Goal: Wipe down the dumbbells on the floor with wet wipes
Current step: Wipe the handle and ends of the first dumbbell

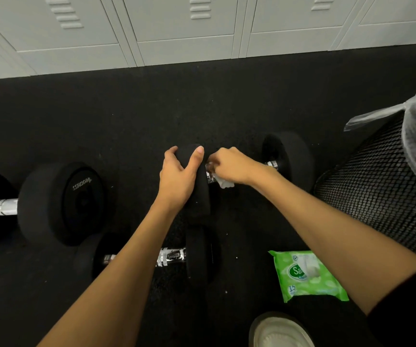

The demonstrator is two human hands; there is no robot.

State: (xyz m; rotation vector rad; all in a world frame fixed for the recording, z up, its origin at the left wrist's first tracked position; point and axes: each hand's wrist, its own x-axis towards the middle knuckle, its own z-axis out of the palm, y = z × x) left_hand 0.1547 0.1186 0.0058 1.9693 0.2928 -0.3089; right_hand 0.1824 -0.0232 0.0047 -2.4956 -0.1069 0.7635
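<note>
A black dumbbell (289, 159) lies on the dark floor at centre right. My left hand (179, 179) grips the top of its left weight head. My right hand (232, 166) presses a crumpled white wet wipe (225, 183) against the chrome handle beside that head. A second dumbbell (199, 254) lies nearer to me, partly under my left forearm. At the left lies a larger dumbbell (61, 204) with a printed end cap. A green wet wipe pack (307, 276) rests on the floor at lower right.
A black mesh waste bin (377, 186) with a clear plastic liner stands at the right, close to the dumbbell's far head. White metal lockers (189, 31) line the back wall. My white shoe (279, 331) shows at the bottom edge.
</note>
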